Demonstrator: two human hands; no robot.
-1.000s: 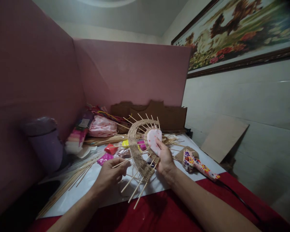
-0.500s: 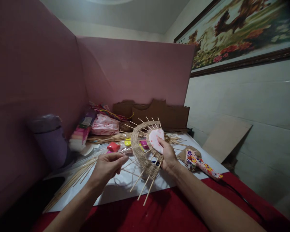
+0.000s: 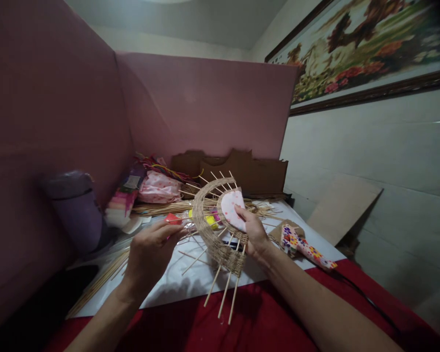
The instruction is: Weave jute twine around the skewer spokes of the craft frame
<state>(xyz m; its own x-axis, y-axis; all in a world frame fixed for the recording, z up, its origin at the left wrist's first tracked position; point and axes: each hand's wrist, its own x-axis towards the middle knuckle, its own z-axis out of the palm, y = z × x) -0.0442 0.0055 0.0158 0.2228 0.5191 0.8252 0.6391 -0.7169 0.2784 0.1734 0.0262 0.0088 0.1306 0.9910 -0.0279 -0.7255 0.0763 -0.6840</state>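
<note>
My right hand (image 3: 254, 234) grips a half-woven basket (image 3: 214, 234) by its pink spotted base, tilted on its side above the table. Jute cord is woven round wooden sticks that fan out from the base, several pointing down toward me. My left hand (image 3: 150, 252) is raised just left of the basket, fingers pinched on a thin strand of jute cord that runs to the weave.
A white sheet (image 3: 190, 281) covers the red table. On it lie loose wooden sticks (image 3: 99, 283), coloured packets (image 3: 172, 218), a flower-patterned glue gun (image 3: 304, 247) with its cord, a pink cloth bundle (image 3: 159, 188), a purple container (image 3: 77, 210) and brown cardboard (image 3: 242, 171). Pink boards wall the left and back.
My left hand has risen from the table and drawn the cord up and leftward. The right hand has tipped the basket so its sticks point more downward.
</note>
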